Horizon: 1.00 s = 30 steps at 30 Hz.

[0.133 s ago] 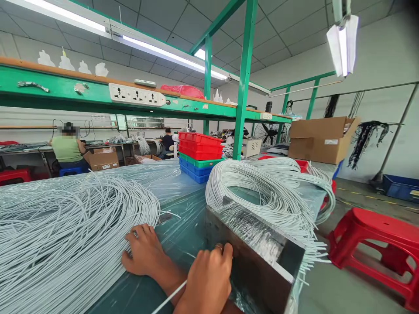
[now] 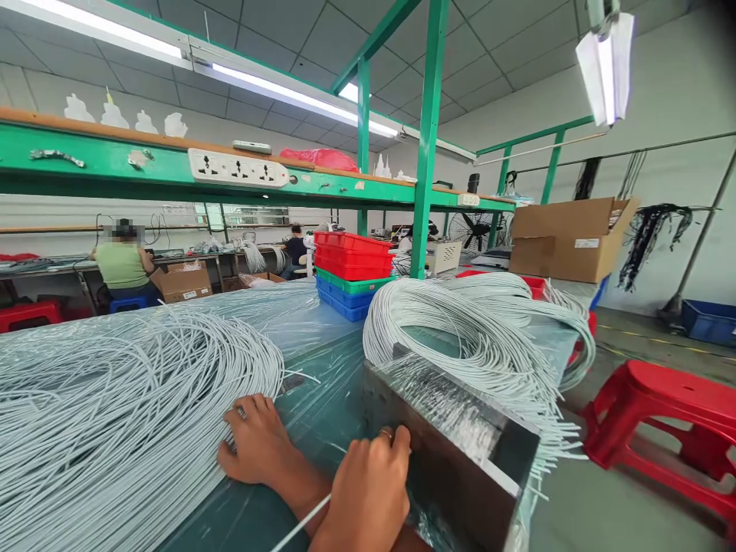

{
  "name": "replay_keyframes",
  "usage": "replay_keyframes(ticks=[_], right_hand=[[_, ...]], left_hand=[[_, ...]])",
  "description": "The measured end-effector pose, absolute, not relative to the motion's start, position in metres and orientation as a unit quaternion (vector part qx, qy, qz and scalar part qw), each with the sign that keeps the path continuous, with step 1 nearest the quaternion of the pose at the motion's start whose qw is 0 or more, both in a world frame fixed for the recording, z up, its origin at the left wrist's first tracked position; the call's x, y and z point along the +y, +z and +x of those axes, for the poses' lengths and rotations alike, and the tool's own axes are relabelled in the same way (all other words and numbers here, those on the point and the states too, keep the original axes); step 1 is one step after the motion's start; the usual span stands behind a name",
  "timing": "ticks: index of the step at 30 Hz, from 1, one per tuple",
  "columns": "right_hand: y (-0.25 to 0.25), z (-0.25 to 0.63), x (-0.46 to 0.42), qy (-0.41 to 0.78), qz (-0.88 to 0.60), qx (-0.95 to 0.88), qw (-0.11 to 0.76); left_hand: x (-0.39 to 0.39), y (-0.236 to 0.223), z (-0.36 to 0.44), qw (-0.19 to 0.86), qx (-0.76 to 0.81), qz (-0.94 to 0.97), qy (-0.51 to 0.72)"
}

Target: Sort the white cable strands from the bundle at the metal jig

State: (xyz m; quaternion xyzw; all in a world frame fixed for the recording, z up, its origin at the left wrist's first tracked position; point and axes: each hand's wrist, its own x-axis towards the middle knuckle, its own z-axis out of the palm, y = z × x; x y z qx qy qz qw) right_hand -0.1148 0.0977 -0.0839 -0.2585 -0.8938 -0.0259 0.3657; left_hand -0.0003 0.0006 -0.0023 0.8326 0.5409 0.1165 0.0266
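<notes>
Wires (image 2: 115,414) lie in a big white pile on the left of the table (image 2: 322,360), which has clear plastic over it. The left hand (image 2: 258,441) lies flat on the table at the edge of this pile, palm down, fingers spread open and touching the nearest wires. I think it rests there so it can pick wires off the pile one by one.

The right hand (image 2: 368,491) is lower and closer to the camera. It is curled shut, and 1 wire (image 2: 302,521) runs out from under it toward the bottom of the picture, so it seems to be pinching that wire. The fingertips press against the side of a metal box (image 2: 460,452) (shiny on top). A ring shows on 1 finger.

A second pile (image 2: 477,337) of white wires loops behind the box, and its ends hang over the box and off the table edge. It looks like the box keeps those ends lined up.

Red, green and blue bins (image 2: 350,272) sit further back. A red stool (image 2: 667,422) stands on the floor at right. A person in green (image 2: 122,264) sits far off at another bench.
</notes>
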Motion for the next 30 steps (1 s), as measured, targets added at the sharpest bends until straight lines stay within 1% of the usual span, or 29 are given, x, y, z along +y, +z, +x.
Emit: replay_keyframes(ticks=[11, 18, 30], right_hand=[[-0.079, -0.112, 0.095, -0.013, -0.251, -0.902, 0.350], [-0.077, -0.112, 0.099, -0.006, -0.245, -0.916, 0.317], [-0.086, -0.116, 0.101, -0.014, -0.248, -0.907, 0.340]], left_hand=[[-0.001, 0.001, 0.001, 0.026, 0.547, 0.828, 0.117], [0.005, -0.005, -0.001, 0.045, 0.553, 0.825, 0.106], [0.009, -0.011, -0.007, 0.053, 0.525, 0.836, 0.148]])
